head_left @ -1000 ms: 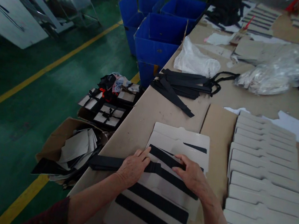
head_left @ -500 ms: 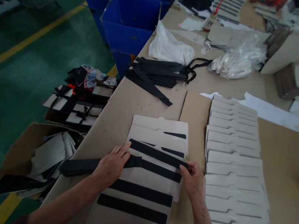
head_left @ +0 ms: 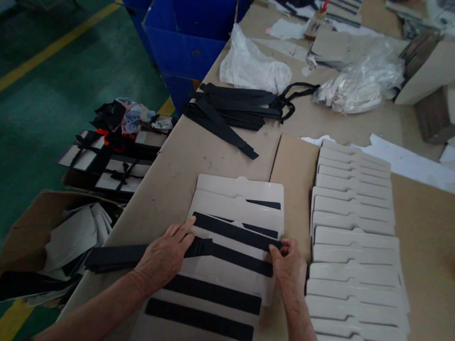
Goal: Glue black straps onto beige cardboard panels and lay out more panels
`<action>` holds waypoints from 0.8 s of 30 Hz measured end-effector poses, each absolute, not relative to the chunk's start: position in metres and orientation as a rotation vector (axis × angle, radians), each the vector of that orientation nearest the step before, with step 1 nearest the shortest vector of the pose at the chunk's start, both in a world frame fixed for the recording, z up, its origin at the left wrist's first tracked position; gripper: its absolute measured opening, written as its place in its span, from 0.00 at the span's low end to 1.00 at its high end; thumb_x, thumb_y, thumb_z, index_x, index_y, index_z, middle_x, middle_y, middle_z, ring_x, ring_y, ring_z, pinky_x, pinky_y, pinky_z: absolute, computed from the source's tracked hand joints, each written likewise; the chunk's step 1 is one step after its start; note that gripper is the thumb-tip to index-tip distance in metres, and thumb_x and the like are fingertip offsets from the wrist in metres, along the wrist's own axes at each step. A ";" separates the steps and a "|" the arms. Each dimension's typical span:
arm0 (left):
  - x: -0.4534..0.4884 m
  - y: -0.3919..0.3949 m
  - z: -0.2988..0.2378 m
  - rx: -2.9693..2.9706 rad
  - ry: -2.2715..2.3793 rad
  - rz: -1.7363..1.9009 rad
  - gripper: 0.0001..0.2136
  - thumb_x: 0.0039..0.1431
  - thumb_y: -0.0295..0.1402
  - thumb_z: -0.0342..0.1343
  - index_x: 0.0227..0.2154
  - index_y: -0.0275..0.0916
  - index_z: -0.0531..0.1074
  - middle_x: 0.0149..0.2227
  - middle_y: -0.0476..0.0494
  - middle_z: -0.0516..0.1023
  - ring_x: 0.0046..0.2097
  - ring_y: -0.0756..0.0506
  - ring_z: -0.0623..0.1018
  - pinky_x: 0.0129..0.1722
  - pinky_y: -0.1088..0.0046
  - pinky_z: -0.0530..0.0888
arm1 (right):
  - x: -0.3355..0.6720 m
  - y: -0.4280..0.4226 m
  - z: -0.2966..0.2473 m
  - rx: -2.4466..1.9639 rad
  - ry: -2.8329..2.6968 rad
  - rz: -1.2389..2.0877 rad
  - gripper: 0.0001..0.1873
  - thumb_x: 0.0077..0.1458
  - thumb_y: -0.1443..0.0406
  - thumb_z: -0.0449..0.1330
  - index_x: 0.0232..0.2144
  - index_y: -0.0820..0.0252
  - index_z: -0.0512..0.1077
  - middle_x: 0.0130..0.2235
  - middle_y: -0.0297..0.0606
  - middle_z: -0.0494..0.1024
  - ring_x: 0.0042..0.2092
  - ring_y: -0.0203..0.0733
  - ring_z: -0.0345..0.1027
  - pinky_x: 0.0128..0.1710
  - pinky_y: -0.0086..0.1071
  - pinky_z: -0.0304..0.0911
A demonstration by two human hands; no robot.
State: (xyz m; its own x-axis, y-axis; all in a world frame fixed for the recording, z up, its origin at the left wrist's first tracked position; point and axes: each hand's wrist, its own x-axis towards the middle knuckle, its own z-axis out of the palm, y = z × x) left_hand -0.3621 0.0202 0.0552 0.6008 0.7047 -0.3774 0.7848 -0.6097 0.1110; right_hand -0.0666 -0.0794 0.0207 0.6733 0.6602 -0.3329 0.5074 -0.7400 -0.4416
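A black strip (head_left: 235, 232) lies slantwise across the overlapping pale card panels (head_left: 224, 278). My right hand (head_left: 288, 265) pinches its right end between thumb and fingers. At the strip's left end are the fingertips of my left hand (head_left: 166, 252), which is closed over a bundle of black strips (head_left: 116, 256). The bundle sticks out to the left past the table edge, and part of it is hidden under the palm. Just below the held strip, another black strip (head_left: 240, 257) runs from my left hand across a panel. Nearer me, a further black strip (head_left: 200, 320) lies flat on the lowest panel.
A long row of overlapping pale panels (head_left: 351, 257) stands to the right. Loose black strips (head_left: 228, 108), a white plastic bag (head_left: 255, 66) and a clear plastic bundle (head_left: 361, 79) lie farther back. Blue bins (head_left: 186, 45) and a cardboard box (head_left: 25, 237) stand left of the table.
The view has shifted slightly. Both hands keep their hold, and the strip's right end sits about where it was on the panels.
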 end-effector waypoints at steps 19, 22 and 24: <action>-0.329 0.019 0.058 2.582 1.309 -0.635 0.33 0.60 0.21 0.44 0.65 0.56 0.51 0.62 0.31 0.60 0.53 0.36 0.70 0.43 0.61 0.75 | -0.124 -0.070 0.048 -2.518 -2.352 0.208 0.37 0.60 0.76 0.49 0.63 0.31 0.55 0.39 0.44 0.68 0.37 0.47 0.65 0.30 0.34 0.65; -0.332 0.019 0.054 2.611 1.296 -0.606 0.33 0.60 0.21 0.44 0.66 0.55 0.50 0.62 0.31 0.60 0.53 0.36 0.69 0.43 0.62 0.75 | -0.122 -0.068 0.048 -2.478 -2.353 0.229 0.37 0.59 0.76 0.49 0.62 0.32 0.57 0.40 0.46 0.69 0.38 0.48 0.65 0.30 0.36 0.66; -0.333 0.019 0.052 2.620 1.287 -0.598 0.32 0.60 0.21 0.43 0.65 0.54 0.51 0.62 0.31 0.60 0.53 0.36 0.69 0.45 0.61 0.75 | -0.119 -0.067 0.048 -2.442 -2.329 0.254 0.35 0.59 0.76 0.49 0.62 0.35 0.59 0.39 0.47 0.69 0.38 0.49 0.65 0.30 0.37 0.67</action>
State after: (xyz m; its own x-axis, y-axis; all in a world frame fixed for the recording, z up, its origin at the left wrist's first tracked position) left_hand -0.3330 0.0188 0.0522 0.5492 0.7220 -0.4207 0.7870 -0.6162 -0.0302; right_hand -0.1187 -0.0673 0.0476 0.0553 0.9606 -0.2722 0.9967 -0.0371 0.0717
